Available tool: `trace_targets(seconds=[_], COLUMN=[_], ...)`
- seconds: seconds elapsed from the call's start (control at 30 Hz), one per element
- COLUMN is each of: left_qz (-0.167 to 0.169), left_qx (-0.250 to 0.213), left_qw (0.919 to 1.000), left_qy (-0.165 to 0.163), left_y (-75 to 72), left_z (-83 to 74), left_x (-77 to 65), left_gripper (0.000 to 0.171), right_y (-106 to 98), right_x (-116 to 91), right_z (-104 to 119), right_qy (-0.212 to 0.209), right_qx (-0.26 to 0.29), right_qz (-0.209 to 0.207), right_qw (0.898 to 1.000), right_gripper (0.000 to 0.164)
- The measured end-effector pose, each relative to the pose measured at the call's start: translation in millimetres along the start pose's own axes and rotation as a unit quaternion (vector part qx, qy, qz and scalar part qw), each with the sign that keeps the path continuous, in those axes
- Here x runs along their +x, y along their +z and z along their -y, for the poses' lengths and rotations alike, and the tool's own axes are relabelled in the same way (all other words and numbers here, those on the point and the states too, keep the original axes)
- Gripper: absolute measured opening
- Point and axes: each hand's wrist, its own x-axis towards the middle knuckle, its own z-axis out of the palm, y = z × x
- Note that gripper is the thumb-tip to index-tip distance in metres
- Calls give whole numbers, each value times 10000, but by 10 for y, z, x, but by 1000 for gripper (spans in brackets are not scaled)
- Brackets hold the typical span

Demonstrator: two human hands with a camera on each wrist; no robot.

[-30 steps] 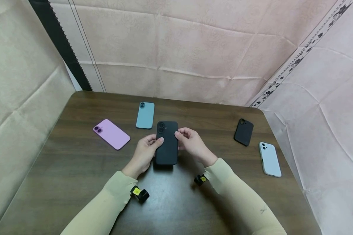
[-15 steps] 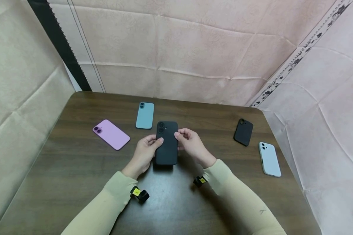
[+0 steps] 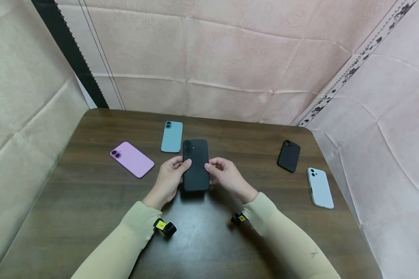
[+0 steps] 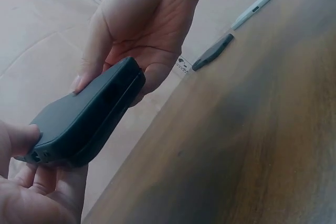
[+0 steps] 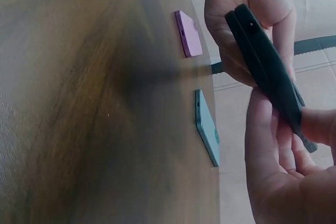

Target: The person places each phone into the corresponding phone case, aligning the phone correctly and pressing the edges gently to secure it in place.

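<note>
In the head view a black smartphone in a black case [image 3: 196, 170] is held back side up over the middle of the table, its camera end pointing away. My left hand [image 3: 168, 178] grips its left edge, thumb on the back and fingers beneath. On the opposite edge, my right hand [image 3: 227, 175] pinches it between thumb and fingers. Both wrist views show the phone edge-on, with a seam running along the side of the black case [image 4: 86, 116]. Its far end tilts up in the right wrist view, and its screen side is hidden.
On the brown wooden table [image 3: 90, 201] lie a purple phone [image 3: 132, 159] at left and a blue phone [image 3: 172, 136] behind the held one. At right are a black phone case [image 3: 289, 156] and a pale blue phone [image 3: 320, 188]. Cloth curtains [image 3: 230, 58] surround the table.
Both hands have shifted the black phone slightly away and to the left. My right thumb now sits lower along its edge. The other phones stay where they were.
</note>
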Motion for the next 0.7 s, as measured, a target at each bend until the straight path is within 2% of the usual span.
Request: trace_targets(seconds=[0.33,0.57,0.7], left_qz=[50,59,41], left_qx=[109,475,323], left_qw=[9997,9985,9992], left_qy=[-210,-282,-238], left_y=[8,-19,-18], left_z=[-5,-13,2], left_x=[12,14,20], left_gripper=[51,48,48], right_y=[43,33,36], right_x=[-7,-13,-25], right_z=[-31,-33,-24], right_qy=[-161,-192,-67], right_qx=[-51,-85,-29], right_qz=[-156,-137,-131], right_qw=[9997,9997,9999], right_gripper=[22,22,23])
